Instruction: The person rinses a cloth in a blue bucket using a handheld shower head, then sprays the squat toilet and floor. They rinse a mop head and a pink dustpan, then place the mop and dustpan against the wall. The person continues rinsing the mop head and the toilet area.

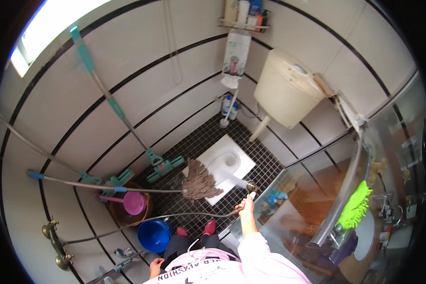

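My right hand (246, 206) grips the handle of a hand shower, whose head (251, 186) sprays water to the left. The spray falls over a white squat toilet (230, 158) set in the dark tiled floor. A brown string mop head (200, 181) lies partly over the toilet's left edge, its handle (149, 190) leaning to the left wall. A metal hose (177, 214) runs from the shower to the brass wall tap (55, 245). My left hand (157, 267) hangs low by my thigh, near a blue bucket (154, 236); its fingers are only partly seen.
A pink dipper (134, 203) rests on a brown bucket (145, 211). Turquoise-handled mops (117, 108) lean on the left wall. A toilet brush (224, 122) and bottles (226, 104) stand in the far corner, beside the cistern (287, 88). A glass partition (305, 198) borders the right.
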`<state>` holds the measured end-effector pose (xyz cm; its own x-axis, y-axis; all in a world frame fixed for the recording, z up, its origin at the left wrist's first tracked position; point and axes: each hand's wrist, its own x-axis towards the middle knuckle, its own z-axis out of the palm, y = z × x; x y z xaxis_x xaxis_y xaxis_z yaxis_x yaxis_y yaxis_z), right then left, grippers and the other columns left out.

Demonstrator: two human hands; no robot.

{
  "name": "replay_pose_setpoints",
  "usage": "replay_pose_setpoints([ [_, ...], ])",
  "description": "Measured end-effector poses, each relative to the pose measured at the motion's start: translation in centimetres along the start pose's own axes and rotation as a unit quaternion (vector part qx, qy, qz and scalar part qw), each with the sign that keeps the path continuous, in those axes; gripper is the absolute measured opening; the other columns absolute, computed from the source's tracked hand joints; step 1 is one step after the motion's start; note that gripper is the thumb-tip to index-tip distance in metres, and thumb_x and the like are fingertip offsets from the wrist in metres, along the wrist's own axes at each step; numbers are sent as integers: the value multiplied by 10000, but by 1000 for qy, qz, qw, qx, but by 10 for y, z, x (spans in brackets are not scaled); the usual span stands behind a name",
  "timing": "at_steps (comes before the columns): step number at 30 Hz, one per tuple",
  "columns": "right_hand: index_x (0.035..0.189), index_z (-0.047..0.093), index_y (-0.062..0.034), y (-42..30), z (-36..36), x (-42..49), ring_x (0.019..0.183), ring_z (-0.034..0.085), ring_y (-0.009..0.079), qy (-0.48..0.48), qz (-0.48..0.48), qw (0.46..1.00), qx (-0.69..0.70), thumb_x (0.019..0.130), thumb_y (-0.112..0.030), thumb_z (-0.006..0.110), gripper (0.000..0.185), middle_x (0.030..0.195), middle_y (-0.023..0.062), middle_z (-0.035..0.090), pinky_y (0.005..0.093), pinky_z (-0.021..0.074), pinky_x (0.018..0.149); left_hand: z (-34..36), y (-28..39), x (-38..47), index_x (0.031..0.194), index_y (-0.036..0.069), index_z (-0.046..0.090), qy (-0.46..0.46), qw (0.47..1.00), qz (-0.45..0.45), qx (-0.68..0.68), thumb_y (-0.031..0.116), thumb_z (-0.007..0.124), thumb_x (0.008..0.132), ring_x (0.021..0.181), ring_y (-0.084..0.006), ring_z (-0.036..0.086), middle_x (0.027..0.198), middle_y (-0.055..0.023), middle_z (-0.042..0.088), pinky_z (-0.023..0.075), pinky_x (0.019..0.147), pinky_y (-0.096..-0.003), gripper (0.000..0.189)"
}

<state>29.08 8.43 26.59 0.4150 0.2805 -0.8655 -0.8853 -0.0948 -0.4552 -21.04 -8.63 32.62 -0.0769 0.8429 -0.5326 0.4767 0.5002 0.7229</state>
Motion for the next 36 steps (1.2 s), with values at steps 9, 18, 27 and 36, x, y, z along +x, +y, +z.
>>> replay_pose_setpoints([
  [9,850,438,-123,95,-3,-26,390,319,94,-50,66,996,38,877,-397,577,308,504,-56,326,356,384,466,-21,33,65,878,54,648,-36,969,-243,-36,108,649,789,611,-98,562,728,-1,621,436,543,-247,104],
  [18,865,469,-105,167,8,-36,411,347,112,-27,25,999,27,902,-347,558,261,519,-27,333,369,415,494,-1,35,271,884,35,643,-176,975,-88,105,147,611,821,649,-113,583,735,-34,638,469,622,-266,132],
  [27,886,467,-78,277,4,-7,453,400,64,-43,-14,991,-122,895,-149,576,131,573,-23,435,246,429,498,199,27,454,958,28,629,-266,935,-219,-83,192,573,892,672,-154,619,789,-52,644,502,608,-263,186],
  [36,881,539,-17,320,-26,78,557,558,140,-130,-121,887,-426,802,-166,700,233,641,81,557,272,442,526,312,-68,564,1025,13,618,-213,971,-111,-2,126,595,826,772,-279,657,939,-164,661,531,741,-355,230],
])
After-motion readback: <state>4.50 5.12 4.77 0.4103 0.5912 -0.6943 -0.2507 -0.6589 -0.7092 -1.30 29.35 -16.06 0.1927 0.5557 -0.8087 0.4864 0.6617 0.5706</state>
